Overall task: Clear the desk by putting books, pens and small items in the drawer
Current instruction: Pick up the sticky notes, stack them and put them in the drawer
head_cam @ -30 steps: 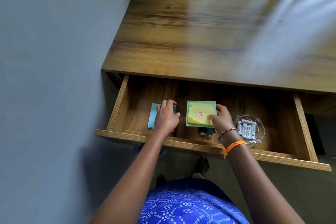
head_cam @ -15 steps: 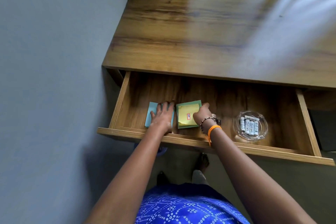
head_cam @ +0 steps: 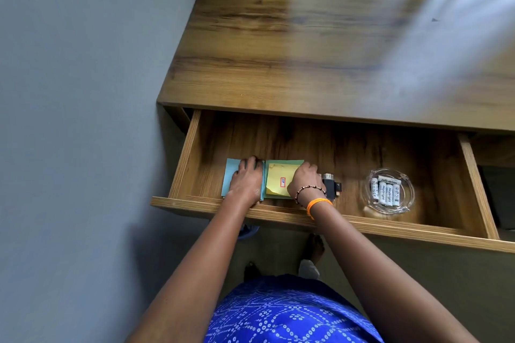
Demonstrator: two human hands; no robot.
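The wooden drawer (head_cam: 390, 227) stands pulled out under the desk top (head_cam: 306, 50). At its front left lies a light blue note pad (head_cam: 230, 178), and my left hand (head_cam: 246, 182) rests flat on it. Right beside it lies a green pad with yellow notes on top (head_cam: 278, 178), edge to edge with the blue one. My right hand (head_cam: 305, 179) grips this pad at its right edge with curled fingers. A black USB gadget (head_cam: 330, 186) lies just right of that hand.
A round glass dish (head_cam: 390, 210) with several white batteries (head_cam: 386, 191) sits in the drawer's right half. A grey wall (head_cam: 83, 92) runs close along the left side of the desk. Bare drawer floor shows behind the pads.
My right hand slid the green and yellow pad left until it met the blue pad. The black USB gadget, half hidden before, now shows. My left hand stayed on the blue pad.
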